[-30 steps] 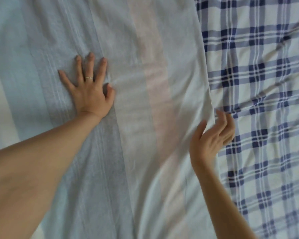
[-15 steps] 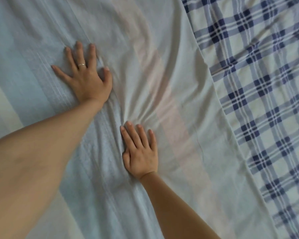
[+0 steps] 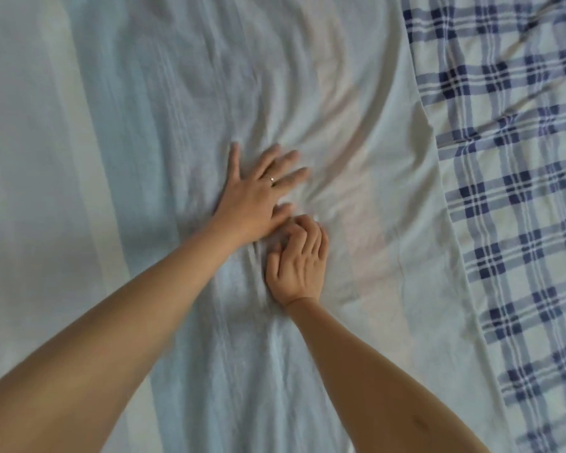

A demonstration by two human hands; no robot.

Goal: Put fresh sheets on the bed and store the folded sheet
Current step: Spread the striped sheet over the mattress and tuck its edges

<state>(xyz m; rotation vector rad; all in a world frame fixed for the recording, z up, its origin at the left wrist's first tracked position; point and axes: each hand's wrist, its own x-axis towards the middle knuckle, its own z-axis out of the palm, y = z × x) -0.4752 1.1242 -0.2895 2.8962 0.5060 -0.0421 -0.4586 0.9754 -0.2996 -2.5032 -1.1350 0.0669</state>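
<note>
Striped sheet under flat, spread left hand and right hand with fingers curled into the cloth.

You have one view only, worn on your head. It looks forward and steeply down onto the bed, from close in. The pale sheet fills the frame from the left edge past the middle, and the checked sheet takes the right strip. Your forearms come in from the near edge, the left one from the near-left corner. Both hands sit about mid-frame, the left hand just farther than the right hand. Wide-angle lens, with the fingertips a bit blurred.
</note>
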